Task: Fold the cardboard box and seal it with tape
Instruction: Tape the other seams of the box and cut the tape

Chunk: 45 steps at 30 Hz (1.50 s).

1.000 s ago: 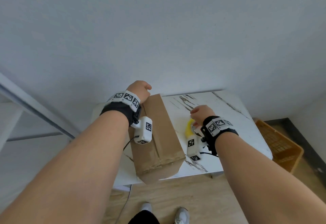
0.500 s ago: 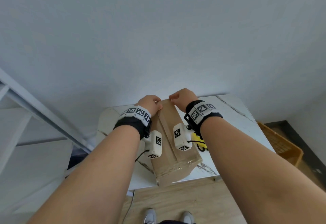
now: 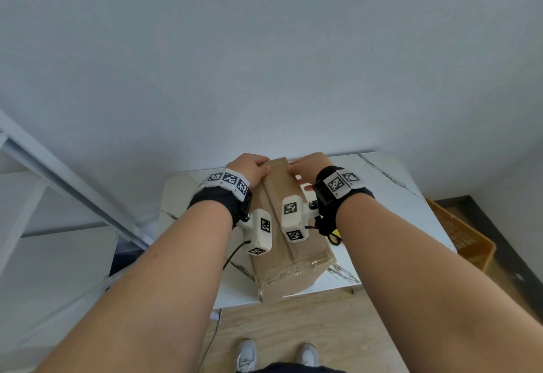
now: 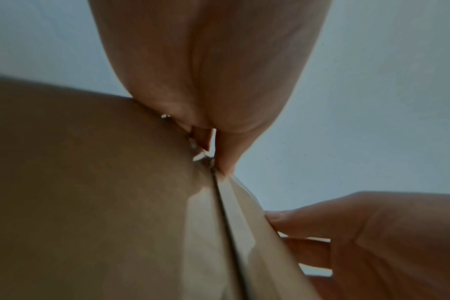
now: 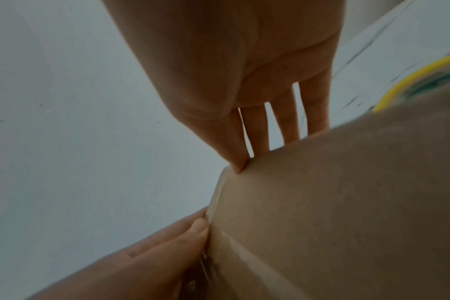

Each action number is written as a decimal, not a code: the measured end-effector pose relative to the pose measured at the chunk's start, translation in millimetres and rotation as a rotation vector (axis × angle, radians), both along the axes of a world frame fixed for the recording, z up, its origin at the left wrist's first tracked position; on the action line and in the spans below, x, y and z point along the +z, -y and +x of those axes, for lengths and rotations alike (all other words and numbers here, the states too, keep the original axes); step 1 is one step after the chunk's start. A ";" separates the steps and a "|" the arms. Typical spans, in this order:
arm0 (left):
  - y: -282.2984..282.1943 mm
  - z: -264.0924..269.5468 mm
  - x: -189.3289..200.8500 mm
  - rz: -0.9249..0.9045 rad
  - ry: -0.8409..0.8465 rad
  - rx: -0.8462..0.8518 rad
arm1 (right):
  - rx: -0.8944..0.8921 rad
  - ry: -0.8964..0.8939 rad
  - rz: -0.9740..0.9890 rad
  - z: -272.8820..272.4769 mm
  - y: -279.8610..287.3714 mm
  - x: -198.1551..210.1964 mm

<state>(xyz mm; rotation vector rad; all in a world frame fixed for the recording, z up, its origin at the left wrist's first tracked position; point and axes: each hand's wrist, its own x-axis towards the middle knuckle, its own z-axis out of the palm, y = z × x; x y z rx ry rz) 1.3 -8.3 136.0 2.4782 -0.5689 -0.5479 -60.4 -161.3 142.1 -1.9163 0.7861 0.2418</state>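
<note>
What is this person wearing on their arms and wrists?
Both forearms are bare, with no sleeves. The left hand and right hand each have a black wrist strap topped by a white band of black-and-white square markers. A white camera block with the same markers hangs under each wrist, trailing a thin black cable.

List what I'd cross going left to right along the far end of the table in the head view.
Bare table corner → left hand → cardboard box → right hand → bare marble tabletop.
</note>
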 end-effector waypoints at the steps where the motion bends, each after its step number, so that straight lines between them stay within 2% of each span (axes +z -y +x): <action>1: -0.8 0.1 2.2 -0.009 -0.009 -0.014 | -0.004 0.017 0.003 1.7 0.7 1.8; 3: -4.8 1.8 5.6 -0.042 -0.004 -0.002 | -0.001 0.072 -0.028 6.9 -0.6 5.2; 6: -15.4 4.7 2.8 -0.072 0.042 0.128 | 0.004 0.109 -0.101 10.4 -9.2 7.3; 9: -22.3 4.3 -1.7 0.025 -0.069 0.172 | 0.024 0.106 -0.077 7.2 -16.8 3.0; 11: -22.8 2.4 -3.4 0.019 -0.135 0.160 | 0.053 0.080 -0.097 3.9 -18.7 -0.9; 14: -25.9 1.1 -5.6 -0.031 -0.137 0.159 | 0.049 0.061 -0.062 1.3 -21.8 -7.2; 17: -38.0 2.9 -12.0 -0.153 -0.227 0.219 | -0.060 0.104 0.101 3.2 -25.0 -11.3; 21: -51.9 4.2 -19.9 -0.441 -0.463 0.374 | -0.067 0.119 0.081 4.1 -26.8 -7.1; 24: -56.3 4.7 -19.7 -0.549 -0.538 0.379 | -0.029 0.103 0.003 4.5 -28.1 -5.4; 31: -60.3 9.2 -14.1 -0.546 -0.489 0.381 | 0.079 -0.060 -0.040 4.3 -22.6 3.2; 33: -64.0 12.5 -12.1 -0.583 -0.453 0.442 | 0.086 -0.090 -0.061 2.6 -19.2 4.3; 36: -75.3 19.4 -9.4 -0.659 -0.373 0.593 | -0.024 -0.136 -0.137 1.3 -9.9 3.0; 38: -84.6 23.5 -14.5 -0.629 -0.299 0.689 | -0.084 -0.149 -0.193 -1.6 -3.2 2.9; 41: -90.5 19.2 -22.7 -0.516 -0.184 0.756 | -0.148 -0.124 -0.117 -6.1 -3.3 -3.5; 43: -87.2 12.7 -26.3 -0.301 -0.059 0.734 | -0.214 -0.111 -0.043 -7.6 -12.8 -6.7; 45: -83.5 5.1 -23.6 -0.045 0.121 0.708 | -0.223 -0.108 -0.082 -6.4 -19.7 -10.3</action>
